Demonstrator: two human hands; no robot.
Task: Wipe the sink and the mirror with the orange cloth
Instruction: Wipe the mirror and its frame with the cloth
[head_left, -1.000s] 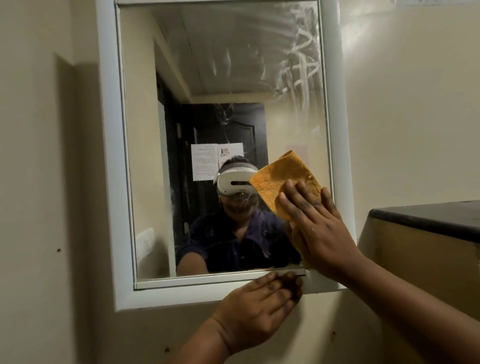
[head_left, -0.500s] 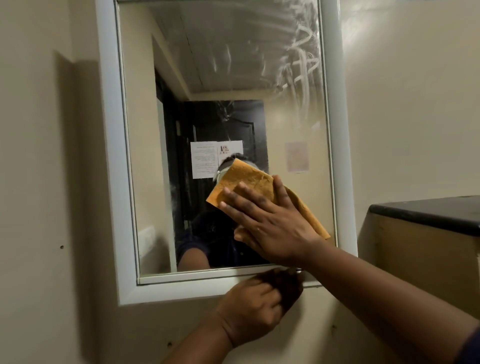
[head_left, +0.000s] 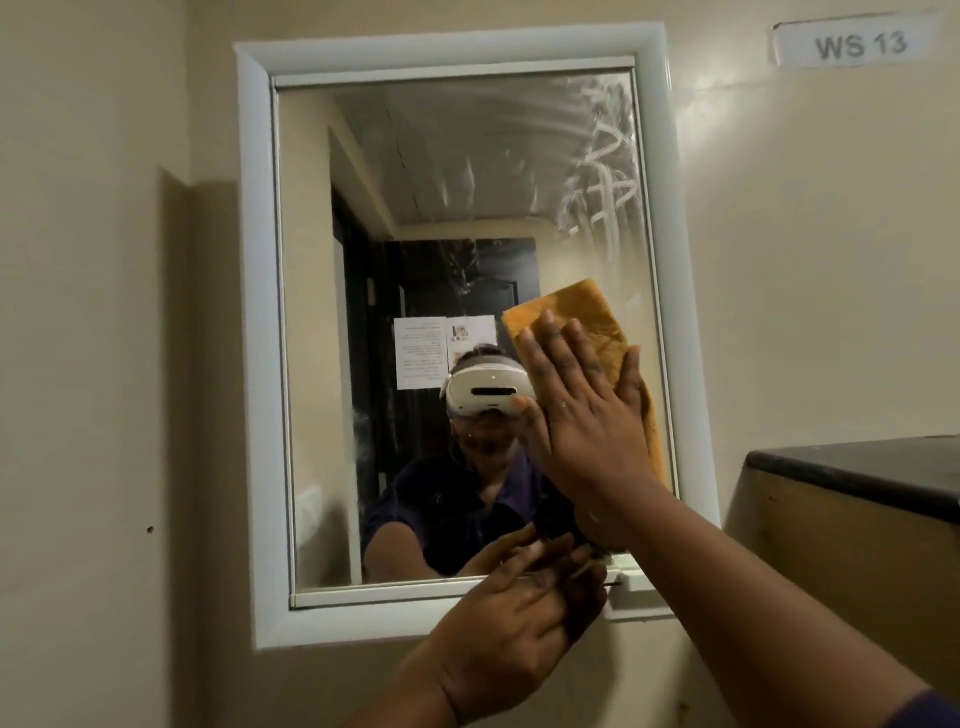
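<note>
The right hand (head_left: 587, 415) presses the orange cloth (head_left: 582, 332) flat against the mirror (head_left: 415, 208), fingers straight and slightly spread. The cloth's long axis runs up past the fingertips; the smeared glass (head_left: 602, 176) lies above them. The left hand (head_left: 514, 623), fingers loosely extended, rests on the bottom frame (head_left: 363, 618).

A cream-painted wall (head_left: 810, 270) is seen throughout, stepped at the left by a shadowed vertical ledge (head_left: 174, 364). A white label (head_left: 860, 44) marked "WS 13" is fixed high at the right. Lower right, a dark countertop (head_left: 862, 470) is carried on a tan cabinet side (head_left: 831, 561). Dim, warm light is cast.
</note>
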